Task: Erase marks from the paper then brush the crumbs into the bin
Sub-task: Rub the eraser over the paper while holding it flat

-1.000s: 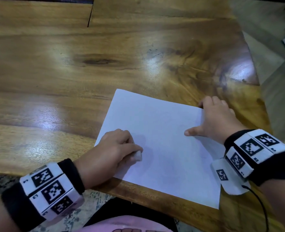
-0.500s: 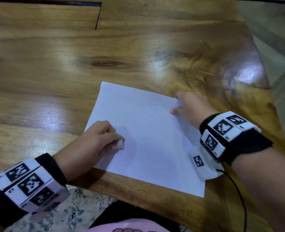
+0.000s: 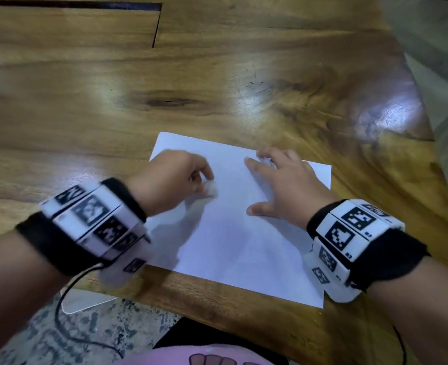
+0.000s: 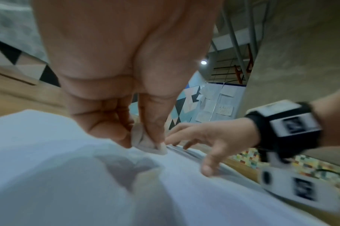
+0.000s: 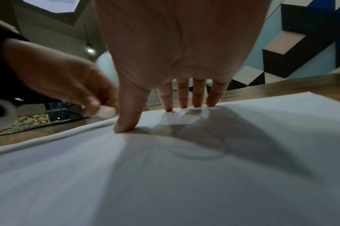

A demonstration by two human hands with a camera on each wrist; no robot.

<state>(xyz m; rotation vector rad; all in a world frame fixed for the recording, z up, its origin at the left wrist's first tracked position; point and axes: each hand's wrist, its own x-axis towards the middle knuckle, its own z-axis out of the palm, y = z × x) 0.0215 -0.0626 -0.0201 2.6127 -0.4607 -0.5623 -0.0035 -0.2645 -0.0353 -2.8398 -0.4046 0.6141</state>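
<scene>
Head view, nearest you at the lower edge of the frame, shows your two banded wrists over the near edge of the bench [image 3: 217,75], with the paper [image 3: 244,246] lying flat in the lower centre, its long axis running from upper left to lower right.

Your left hand [image 3: 173,177] sits over the upper left part of the sheet, its fingertips pinching a small white eraser [image 3: 212,189] that rests on the paper. The left wrist view confirms it: thumb and fingers curled round the eraser [image 4: 148,142], its lower edge on the sheet.

Your right hand [image 3: 283,185] lies just to the right of the eraser, released and spread flat, fingers and thumb pressing the sheet down. In the right wrist view, faint curved pencil lines [image 5: 194,152] show on the paper under the palm, so the marks seem to lie to the right of the eraser, and the left hand is the one placed to reach them.

Compared with a second ago, the left hand has travelled from the near left edge up the sheet, and the right hand has shifted in from the far right corner towards the middle.

No bin shows in any view.
</scene>
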